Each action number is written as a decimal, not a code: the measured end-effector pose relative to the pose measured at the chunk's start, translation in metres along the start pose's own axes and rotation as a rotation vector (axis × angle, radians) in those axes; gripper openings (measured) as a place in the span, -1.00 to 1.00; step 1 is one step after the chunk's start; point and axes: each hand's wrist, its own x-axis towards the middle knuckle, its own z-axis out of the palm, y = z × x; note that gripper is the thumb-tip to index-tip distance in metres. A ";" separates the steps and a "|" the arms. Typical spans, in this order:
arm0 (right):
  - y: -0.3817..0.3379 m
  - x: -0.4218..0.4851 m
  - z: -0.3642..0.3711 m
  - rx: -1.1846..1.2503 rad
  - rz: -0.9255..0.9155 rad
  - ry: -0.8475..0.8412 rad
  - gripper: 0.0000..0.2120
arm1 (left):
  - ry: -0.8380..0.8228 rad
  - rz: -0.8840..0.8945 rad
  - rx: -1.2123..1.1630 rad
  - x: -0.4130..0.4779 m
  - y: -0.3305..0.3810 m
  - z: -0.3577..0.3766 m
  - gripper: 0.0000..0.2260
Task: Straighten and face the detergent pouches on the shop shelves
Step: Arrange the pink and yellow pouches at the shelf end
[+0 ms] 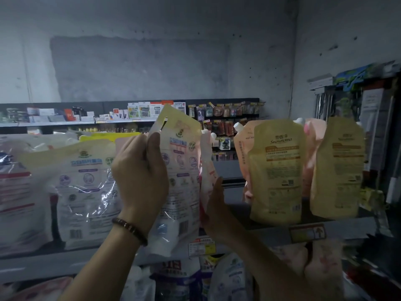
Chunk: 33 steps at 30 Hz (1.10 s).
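Mid-frame, my left hand (141,177) is gripping a tilted pouch (181,170), right hand (216,205) flat beside it; the slick film risks slipping free.

Left hand (141,177) gripping white pouch (180,170), right hand (214,205) flat beside — yellow pouches (275,170) rightward

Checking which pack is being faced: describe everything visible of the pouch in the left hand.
The pouch is glossy plastic, pale yellow on top, white below, printed with a blue title, round icons and barcodes. It is nearly upright at the shelf front. The left hand grips its left edge; the right hand lies flat by its right edge.
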 end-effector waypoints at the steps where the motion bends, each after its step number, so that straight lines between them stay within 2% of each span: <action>1: 0.001 0.004 0.003 -0.009 0.012 -0.034 0.32 | 0.006 -0.029 0.002 0.001 -0.002 -0.005 -0.58; 3: -0.002 0.006 0.006 -0.018 0.004 -0.062 0.35 | 0.019 -0.072 -0.010 0.003 -0.006 -0.015 -0.56; 6: -0.010 0.001 0.009 -0.041 0.018 -0.010 0.29 | 0.040 -0.067 -0.030 0.005 -0.009 -0.031 -0.56; 9: -0.020 -0.006 0.003 -0.019 0.103 -0.002 0.30 | 0.049 -0.056 -0.045 0.008 -0.012 -0.044 -0.54; 12: -0.032 -0.017 -0.003 0.063 0.097 0.092 0.23 | 0.058 -0.072 -0.100 0.006 -0.015 -0.055 -0.53; 15: -0.052 -0.036 -0.004 0.058 -0.016 0.326 0.00 | 0.070 -0.109 -0.162 0.002 -0.015 -0.063 -0.56; 17: -0.068 -0.049 -0.006 -0.042 -0.095 0.512 -0.29 | 0.063 -0.124 -0.182 -0.003 -0.015 -0.066 -0.57; 19: -0.083 -0.059 -0.009 -0.036 -0.182 0.593 -0.54 | 0.043 -0.146 -0.208 -0.008 -0.015 -0.069 -0.57; 21: -0.096 -0.068 -0.013 0.095 -0.184 0.520 -0.60 | 0.024 -0.152 -0.251 -0.015 -0.016 -0.072 -0.57; 24: -0.115 -0.077 -0.020 0.328 -0.051 0.291 -0.62 | 0.001 -0.168 -0.308 -0.025 -0.015 -0.074 -0.57; 26: -0.120 -0.079 -0.024 0.420 -0.016 0.195 -0.80 | -0.002 -0.190 -0.349 -0.034 -0.016 -0.076 -0.57; 33: -0.116 -0.094 -0.024 0.537 -0.013 0.059 -0.83 | -0.037 -0.280 -0.488 -0.060 -0.030 -0.083 -0.57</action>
